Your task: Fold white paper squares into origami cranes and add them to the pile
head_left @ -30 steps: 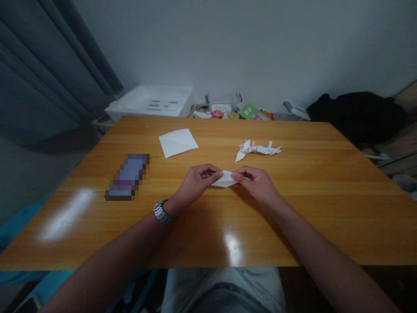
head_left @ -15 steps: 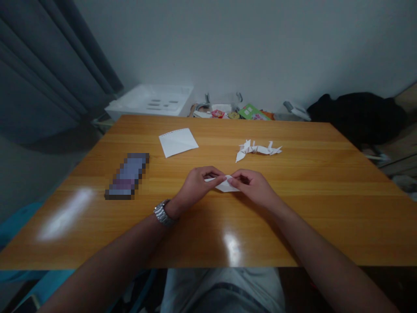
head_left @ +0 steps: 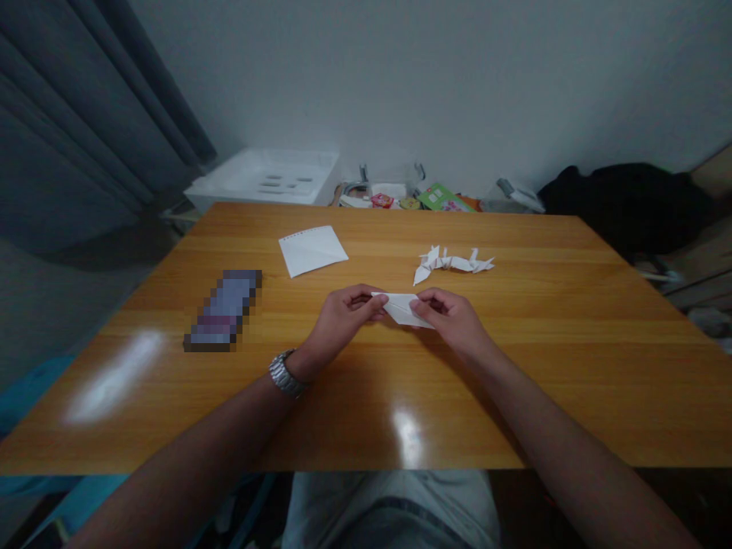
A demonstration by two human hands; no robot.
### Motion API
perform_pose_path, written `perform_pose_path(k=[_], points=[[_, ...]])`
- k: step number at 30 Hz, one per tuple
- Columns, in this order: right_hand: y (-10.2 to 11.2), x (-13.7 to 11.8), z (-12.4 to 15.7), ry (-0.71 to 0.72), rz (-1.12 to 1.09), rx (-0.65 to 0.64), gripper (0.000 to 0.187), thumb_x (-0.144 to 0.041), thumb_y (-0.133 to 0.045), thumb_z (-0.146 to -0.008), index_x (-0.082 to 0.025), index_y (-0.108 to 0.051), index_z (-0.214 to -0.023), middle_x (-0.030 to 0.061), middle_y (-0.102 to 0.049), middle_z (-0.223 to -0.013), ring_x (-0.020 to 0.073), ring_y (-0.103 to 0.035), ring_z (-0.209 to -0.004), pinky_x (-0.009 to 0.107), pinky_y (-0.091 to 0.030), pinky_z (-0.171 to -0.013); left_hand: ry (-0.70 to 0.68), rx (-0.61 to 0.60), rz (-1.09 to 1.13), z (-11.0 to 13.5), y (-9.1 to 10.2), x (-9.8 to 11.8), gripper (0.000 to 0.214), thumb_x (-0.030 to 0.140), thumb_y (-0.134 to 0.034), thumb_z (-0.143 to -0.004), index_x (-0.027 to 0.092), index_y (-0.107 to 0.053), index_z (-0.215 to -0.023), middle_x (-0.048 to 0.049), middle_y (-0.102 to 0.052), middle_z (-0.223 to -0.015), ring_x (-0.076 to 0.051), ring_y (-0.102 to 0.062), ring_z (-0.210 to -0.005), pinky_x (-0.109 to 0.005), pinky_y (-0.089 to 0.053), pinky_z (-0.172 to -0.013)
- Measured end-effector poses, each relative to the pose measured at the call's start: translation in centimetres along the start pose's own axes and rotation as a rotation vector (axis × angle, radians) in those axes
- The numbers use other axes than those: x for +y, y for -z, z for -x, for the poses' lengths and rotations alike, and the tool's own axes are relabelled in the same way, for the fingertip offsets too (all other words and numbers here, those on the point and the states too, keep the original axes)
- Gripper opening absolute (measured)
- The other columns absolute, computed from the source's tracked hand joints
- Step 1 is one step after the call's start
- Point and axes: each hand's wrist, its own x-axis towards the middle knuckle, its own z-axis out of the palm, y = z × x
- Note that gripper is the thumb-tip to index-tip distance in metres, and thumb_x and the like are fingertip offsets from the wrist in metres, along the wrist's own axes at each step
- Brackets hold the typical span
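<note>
A small folded white paper (head_left: 402, 309) is held between both hands above the middle of the wooden table. My left hand (head_left: 351, 314) pinches its left end, thumb on top and fingers behind. On the other side, my right hand (head_left: 449, 314) grips the right end the same way. Crease lines show on the paper's face. Just beyond my right hand lie several white origami figures (head_left: 454, 263), close together in a row. A white paper sheet (head_left: 313, 250) with a perforated far edge rests flat beyond my left hand.
A phone (head_left: 224, 309), blurred out, lies on the left of the table (head_left: 572, 366). Past the far edge stand a white plastic tray (head_left: 263, 171), a green booklet (head_left: 443, 196) and small clutter. Black cloth (head_left: 626, 202) is heaped at the far right.
My left hand has shifted from the paper's middle to its left end, so more of the paper shows. Both hands and the paper have risen slightly in view.
</note>
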Motion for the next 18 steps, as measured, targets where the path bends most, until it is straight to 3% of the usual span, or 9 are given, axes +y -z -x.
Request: perform_pose_path(k=[4, 11, 18], points=[[-0.08, 0.05, 0.14, 0.026, 0.062, -0.06, 0.029, -0.049, -0.073, -0.083, -0.021, -0.066, -0.086, -0.0004, -0.063, -0.074, 0.0153, -0.054, -0.064, 0.027, -0.041, -0.058, -0.004, 0.029, -0.025, -0.09, 0.03, -0.08, 0.034, 0.047, -0.08, -0.079, 0.014, -0.074, -0.089, -0.0064, -0.075, -0.085, -0.015, -0.069, -0.076, -0.027, -0.061, -0.074], [-0.25, -0.48, 0.62, 0.088, 0.115, -0.18, 0.032, -0.049, -0.063, -0.093, -0.019, -0.074, -0.097, 0.0045, -0.072, -0.086, 0.0185, -0.061, -0.075, 0.029, -0.046, -0.066, -0.032, -0.028, -0.091, -0.17, 0.24, -0.5, 0.033, 0.048, -0.075, -0.085, 0.015, -0.073, -0.087, -0.0054, -0.073, -0.082, -0.014, -0.068, -0.074, -0.024, -0.059, -0.07], [-0.21, -0.8, 0.71, 0.067, 0.166, -0.182, 0.033, -0.048, -0.063, -0.093, -0.019, -0.078, -0.092, 0.0038, -0.074, -0.083, 0.0185, -0.062, -0.073, 0.029, -0.045, -0.065, -0.098, -0.014, -0.134, 0.11, -0.01, -0.1, 0.037, 0.05, -0.068, -0.09, 0.014, -0.074, -0.089, -0.0072, -0.075, -0.087, -0.016, -0.069, -0.078, -0.026, -0.058, -0.074]])
